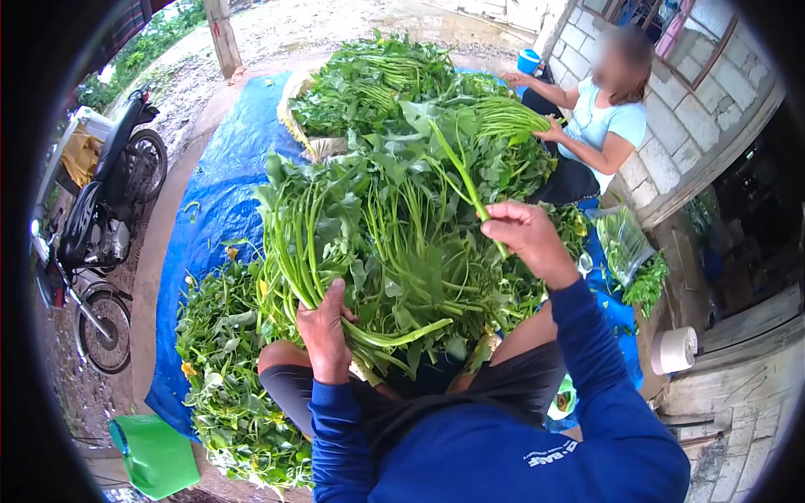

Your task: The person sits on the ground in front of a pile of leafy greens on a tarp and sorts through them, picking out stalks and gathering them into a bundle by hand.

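My left hand (325, 331) is closed around a bunch of long green leafy stems (295, 247), whose leaves fan out away from me. One or two stems poke out to the right below that hand. Between the thumb and fingers of my right hand (530, 241), raised over the pile, is a green leafy stem (459, 172) pointing up and to the left. A large heap of greens (419, 277) spreads in front of my legs. Loose trimmed leaves and stems (239, 377) lie beside my left knee.
A blue tarp (205, 193) lies under the greens. At the upper right sits another person (608, 126) holding a bunch of stems (511, 116). A motorcycle (105, 218) stands left; a green container (155, 457) is lower left. A bag of greens (622, 243) and a white roll (673, 350) are right.
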The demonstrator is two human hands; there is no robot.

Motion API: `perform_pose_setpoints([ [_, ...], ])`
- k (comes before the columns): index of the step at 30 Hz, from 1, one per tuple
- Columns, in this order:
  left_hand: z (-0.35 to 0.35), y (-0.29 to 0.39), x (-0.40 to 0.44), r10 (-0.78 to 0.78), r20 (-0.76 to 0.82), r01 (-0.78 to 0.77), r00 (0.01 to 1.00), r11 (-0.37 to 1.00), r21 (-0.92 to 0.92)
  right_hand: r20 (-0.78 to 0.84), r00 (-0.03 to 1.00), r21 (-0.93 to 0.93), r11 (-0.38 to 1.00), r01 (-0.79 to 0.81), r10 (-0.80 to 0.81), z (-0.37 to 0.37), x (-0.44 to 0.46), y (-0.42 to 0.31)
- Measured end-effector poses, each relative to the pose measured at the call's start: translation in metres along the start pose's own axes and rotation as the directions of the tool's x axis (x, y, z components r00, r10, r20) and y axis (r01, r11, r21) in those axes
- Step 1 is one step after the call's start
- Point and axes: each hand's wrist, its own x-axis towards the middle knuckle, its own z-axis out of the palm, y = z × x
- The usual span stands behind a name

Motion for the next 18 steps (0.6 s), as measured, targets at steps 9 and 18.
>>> perform_pose_setpoints([
  [9,0.039,-0.005,0.004,0.028,0.031,-0.031,0.999,0.997,0.078,-0.251,0.874,-0.411,0.864,0.292,-0.415,0.049,0.008,0.019],
  [18,0.031,-0.059,0.008,-0.216,0.089,0.225,0.972,0.968,-0.111,0.065,0.961,-0.459,0.847,0.268,-0.268,0.121,-0.005,0.032],
])
